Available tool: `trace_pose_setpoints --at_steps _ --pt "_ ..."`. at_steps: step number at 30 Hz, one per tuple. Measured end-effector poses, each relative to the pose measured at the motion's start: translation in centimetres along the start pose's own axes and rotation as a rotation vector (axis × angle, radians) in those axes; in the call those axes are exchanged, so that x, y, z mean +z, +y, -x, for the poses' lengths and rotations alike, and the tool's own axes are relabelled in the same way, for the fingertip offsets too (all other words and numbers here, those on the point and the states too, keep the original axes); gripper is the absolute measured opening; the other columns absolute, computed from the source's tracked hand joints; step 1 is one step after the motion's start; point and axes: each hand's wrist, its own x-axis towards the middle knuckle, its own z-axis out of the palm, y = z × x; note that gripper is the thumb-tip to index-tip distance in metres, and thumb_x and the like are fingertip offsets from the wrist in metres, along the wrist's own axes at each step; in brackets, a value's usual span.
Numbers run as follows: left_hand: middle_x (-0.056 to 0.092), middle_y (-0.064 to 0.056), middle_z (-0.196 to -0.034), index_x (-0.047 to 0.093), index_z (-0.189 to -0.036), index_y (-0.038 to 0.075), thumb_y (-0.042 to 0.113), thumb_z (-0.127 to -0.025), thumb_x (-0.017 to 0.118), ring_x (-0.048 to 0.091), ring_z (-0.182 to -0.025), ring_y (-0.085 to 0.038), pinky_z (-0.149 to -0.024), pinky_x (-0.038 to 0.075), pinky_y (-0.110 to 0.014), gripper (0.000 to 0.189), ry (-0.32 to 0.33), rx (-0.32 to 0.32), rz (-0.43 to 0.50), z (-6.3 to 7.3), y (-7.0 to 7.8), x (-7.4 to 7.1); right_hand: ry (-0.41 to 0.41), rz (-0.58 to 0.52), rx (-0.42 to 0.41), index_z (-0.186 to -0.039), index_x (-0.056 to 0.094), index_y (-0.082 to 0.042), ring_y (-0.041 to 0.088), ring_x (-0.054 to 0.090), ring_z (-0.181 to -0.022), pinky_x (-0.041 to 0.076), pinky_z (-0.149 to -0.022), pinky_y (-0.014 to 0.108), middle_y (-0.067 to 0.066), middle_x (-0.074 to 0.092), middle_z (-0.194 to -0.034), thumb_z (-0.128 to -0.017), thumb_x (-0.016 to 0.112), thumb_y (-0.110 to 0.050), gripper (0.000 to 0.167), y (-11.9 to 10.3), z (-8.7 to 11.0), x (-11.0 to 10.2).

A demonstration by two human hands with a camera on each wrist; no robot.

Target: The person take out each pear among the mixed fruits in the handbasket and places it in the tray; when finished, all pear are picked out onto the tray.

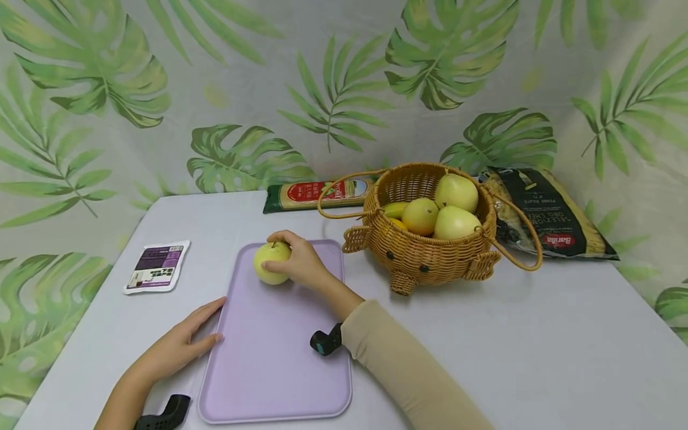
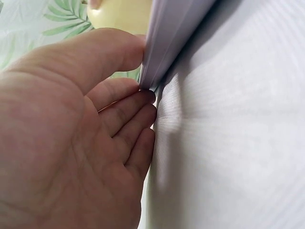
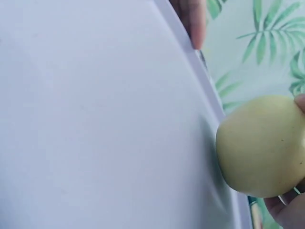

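Observation:
With its thumb and fingers round a pale yellow-green pear (image 1: 267,272), my right hand (image 1: 301,263) holds the fruit at the far left part of a lilac tray (image 1: 279,358). In the right wrist view the pear (image 3: 259,148) is at or just above the tray surface; contact cannot be told. My left hand (image 1: 174,346) rests at the tray's left edge. Its thumb and fairly straight fingers touch the rim in the left wrist view, where the palm (image 2: 57,143) shows nothing held.
A wicker basket (image 1: 430,254) holding pears and other yellow fruit stands right of the tray. Behind are a green-and-red pasta packet (image 1: 317,194) and a black pasta bag (image 1: 553,215). A purple-and-white packet (image 1: 157,267) lies to the left. A leaf-patterned cloth hangs behind the table.

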Motion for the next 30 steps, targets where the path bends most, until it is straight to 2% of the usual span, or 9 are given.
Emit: trace_pose_setpoints --at_steps 3,10,15,18,21,24,25,27,30 --pt "0.032 -0.014 -0.139 0.030 -0.141 0.017 0.026 -0.088 0.059 0.025 -0.126 -0.035 -0.089 0.012 -0.003 0.062 0.004 0.008 -0.009 0.0 -0.1 0.0 0.013 -0.024 0.010 -0.111 0.059 -0.013 0.009 0.049 -0.099 0.040 -0.084 0.024 -0.006 0.057 -0.109 -0.072 0.076 -0.016 0.043 0.6 0.0 0.6" --pt "0.032 -0.014 -0.140 0.029 -0.141 0.016 0.026 -0.088 0.058 0.022 -0.128 -0.017 -0.090 0.012 -0.002 0.061 0.001 0.004 -0.002 0.0 -0.2 0.1 0.026 -0.079 0.045 -0.119 0.057 -0.022 0.008 0.047 -0.105 0.040 -0.085 0.026 -0.010 0.053 -0.119 -0.073 0.075 -0.026 0.050 1.1 -0.1 1.6" --pt "0.032 -0.014 -0.139 0.030 -0.141 0.017 0.025 -0.088 0.059 0.021 -0.127 -0.008 -0.089 0.012 -0.002 0.061 0.009 0.013 -0.007 0.0 -0.2 0.1 0.044 -0.133 0.051 -0.121 0.056 -0.024 0.010 0.047 -0.105 0.041 -0.084 0.028 -0.010 0.052 -0.121 -0.074 0.074 -0.027 0.050 1.3 -0.4 2.2" --pt "0.033 -0.014 -0.139 0.030 -0.141 0.016 0.024 -0.088 0.059 0.022 -0.127 -0.011 -0.089 0.012 -0.002 0.061 0.013 0.019 -0.011 0.0 -0.2 0.1 0.044 -0.143 0.049 -0.120 0.056 -0.025 0.010 0.047 -0.106 0.041 -0.085 0.028 -0.010 0.051 -0.122 -0.074 0.074 -0.027 0.050 1.3 -0.4 2.3" --pt "0.032 -0.014 -0.139 0.030 -0.141 0.016 0.025 -0.088 0.059 0.024 -0.128 -0.021 -0.089 0.012 -0.002 0.061 0.012 0.015 -0.007 0.0 -0.3 0.1 0.033 -0.136 0.061 -0.121 0.055 -0.024 0.008 0.045 -0.108 0.039 -0.087 0.028 -0.010 0.050 -0.123 -0.075 0.074 -0.028 0.050 1.2 -0.3 2.2" --pt "0.032 -0.014 -0.139 0.030 -0.141 0.016 0.025 -0.088 0.059 0.024 -0.128 -0.026 -0.089 0.012 -0.001 0.061 0.009 0.015 0.005 0.0 -0.4 0.1 0.014 -0.141 0.062 -0.125 0.050 -0.020 0.008 0.043 -0.111 0.035 -0.093 0.029 -0.005 0.049 -0.126 -0.077 0.072 -0.029 0.053 1.1 -0.1 1.7" --pt "0.032 -0.015 -0.139 0.030 -0.141 0.016 0.024 -0.088 0.059 0.023 -0.128 -0.024 -0.089 0.013 -0.001 0.061 0.011 0.020 0.007 0.0 -0.4 0.1 0.009 -0.145 0.057 -0.127 0.049 -0.019 0.008 0.042 -0.112 0.033 -0.095 0.030 -0.003 0.048 -0.126 -0.079 0.070 -0.030 0.054 1.0 0.0 1.5" --pt "0.032 -0.015 -0.139 0.030 -0.141 0.016 0.023 -0.088 0.059 0.021 -0.128 -0.012 -0.089 0.013 -0.001 0.061 0.013 0.028 0.020 0.0 -0.4 0.1 0.001 -0.145 0.029 -0.129 0.045 -0.016 0.009 0.040 -0.116 0.030 -0.098 0.030 -0.002 0.046 -0.128 -0.082 0.067 -0.031 0.054 0.7 0.3 0.9" --pt "0.032 -0.016 -0.139 0.030 -0.141 0.014 0.021 -0.088 0.059 0.017 -0.124 0.005 -0.090 0.013 -0.001 0.060 0.014 0.045 0.035 0.0 -0.4 0.2 -0.008 -0.119 -0.058 -0.131 0.042 -0.015 0.010 0.035 -0.121 0.025 -0.101 0.029 -0.003 0.044 -0.130 -0.086 0.060 -0.030 0.051 -0.2 0.8 -0.4"
